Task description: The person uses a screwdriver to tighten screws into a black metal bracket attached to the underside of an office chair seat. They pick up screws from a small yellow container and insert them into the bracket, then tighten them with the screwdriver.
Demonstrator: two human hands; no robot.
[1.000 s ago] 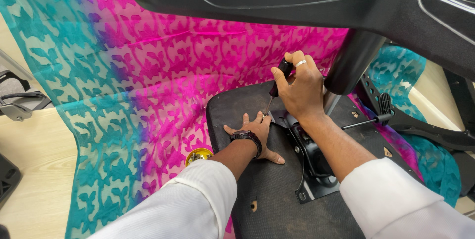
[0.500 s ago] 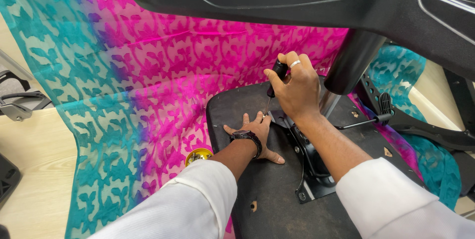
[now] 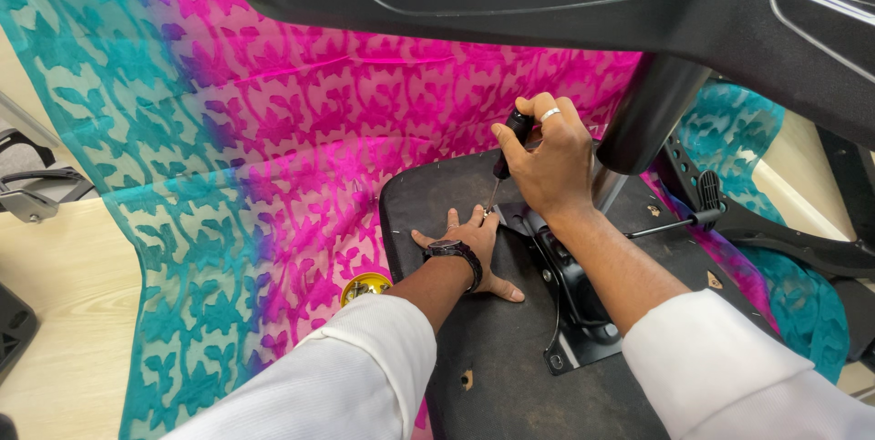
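A slim screwdriver with a black and red handle and a thin metal shaft (image 3: 504, 162) is seen just right of the frame's centre, above the flat, dark underside of an overturned chair seat (image 3: 510, 358). Only the top of the handle and the bare shaft are shown; the rest is hidden in the fist. The right hand (image 3: 547, 162) is closed round the handle, its fingers curled tightly together and clamped on it, with a pale ring worn on one finger (image 3: 549, 115). The left hand (image 3: 469, 244) is laid flat on the seat underside just below the tool's tip, its fingers spread apart and pressed to the surface, nothing being gripped; a dark watch (image 3: 453, 251) is worn at the wrist.

The screwdriver's long axis is held nearly upright, tilted slightly, with the handle toward the upper right and the tip pointed down and a little left, at the edge of the black metal bracket (image 3: 570, 294) fixed to the seat. Whether the tip is seated in a screw cannot be told.

A pink and teal patterned cloth (image 3: 237, 176) is spread beneath, and a small round yellow tin (image 3: 365, 287) is seen at the seat's left edge.
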